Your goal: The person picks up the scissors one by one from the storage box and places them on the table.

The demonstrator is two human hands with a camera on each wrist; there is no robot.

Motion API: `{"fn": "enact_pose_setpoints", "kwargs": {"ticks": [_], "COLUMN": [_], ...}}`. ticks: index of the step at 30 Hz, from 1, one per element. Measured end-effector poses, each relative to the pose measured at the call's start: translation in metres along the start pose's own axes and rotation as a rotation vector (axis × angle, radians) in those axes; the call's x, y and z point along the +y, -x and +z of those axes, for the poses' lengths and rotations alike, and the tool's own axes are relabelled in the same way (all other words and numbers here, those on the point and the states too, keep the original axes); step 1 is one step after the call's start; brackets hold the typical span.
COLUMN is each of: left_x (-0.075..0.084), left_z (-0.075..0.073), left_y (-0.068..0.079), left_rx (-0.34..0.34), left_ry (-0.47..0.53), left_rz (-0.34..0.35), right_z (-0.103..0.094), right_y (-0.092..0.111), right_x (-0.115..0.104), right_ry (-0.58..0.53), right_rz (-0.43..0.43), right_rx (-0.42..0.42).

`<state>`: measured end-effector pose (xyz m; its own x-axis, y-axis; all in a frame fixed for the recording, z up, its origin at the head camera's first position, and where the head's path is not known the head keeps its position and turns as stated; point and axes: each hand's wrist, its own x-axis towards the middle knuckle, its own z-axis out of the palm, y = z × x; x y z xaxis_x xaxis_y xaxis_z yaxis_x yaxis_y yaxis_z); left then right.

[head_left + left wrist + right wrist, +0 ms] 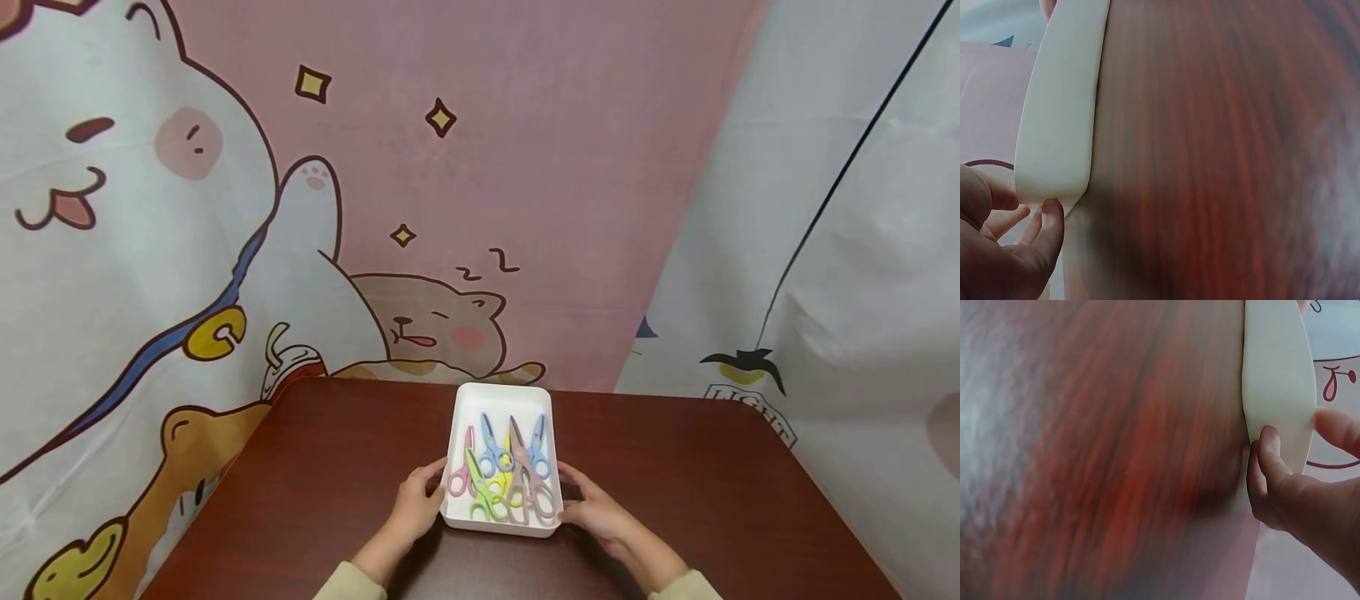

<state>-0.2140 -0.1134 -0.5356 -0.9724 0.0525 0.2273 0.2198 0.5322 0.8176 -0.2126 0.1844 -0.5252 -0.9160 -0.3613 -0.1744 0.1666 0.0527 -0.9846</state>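
A shallow white tray [502, 400] rests on the table, its long sides running away from me. Several small scissors lie loose inside: a pink pair [470, 442], a green pair [477, 482], two blue pairs, one left [490, 435] and one right [537, 446], a yellow pair partly covered by others, and a larger mauve pair [521, 461]. My left hand [417, 504] holds the tray's left side near the front corner, thumb up at the rim. On the opposite side, my right hand [603, 515] grips the tray, fingers against its outer wall [1279, 375] and thumb at the rim.
The dark reddish-brown wooden table [337, 442] extends to both sides of the tray. Behind its far edge hangs a cloth backdrop [570, 208] printed with cartoon animals. Light sleeves [351, 583] show at both wrists.
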Motion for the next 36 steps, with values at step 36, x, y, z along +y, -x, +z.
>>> {"fn": "enact_pose_setpoints", "kwargs": {"ticks": [36], "left_x": [0.02], "left_z": [0.02], "left_y": [0.002], "left_rx": [-0.014], "left_ry": [0.03], "left_rz": [-0.015], "right_z": [-0.024], "right_y": [0.016], "right_x": [-0.004], "right_ry": [-0.018], "right_rz": [0.01], "right_rx": [-0.018]}}
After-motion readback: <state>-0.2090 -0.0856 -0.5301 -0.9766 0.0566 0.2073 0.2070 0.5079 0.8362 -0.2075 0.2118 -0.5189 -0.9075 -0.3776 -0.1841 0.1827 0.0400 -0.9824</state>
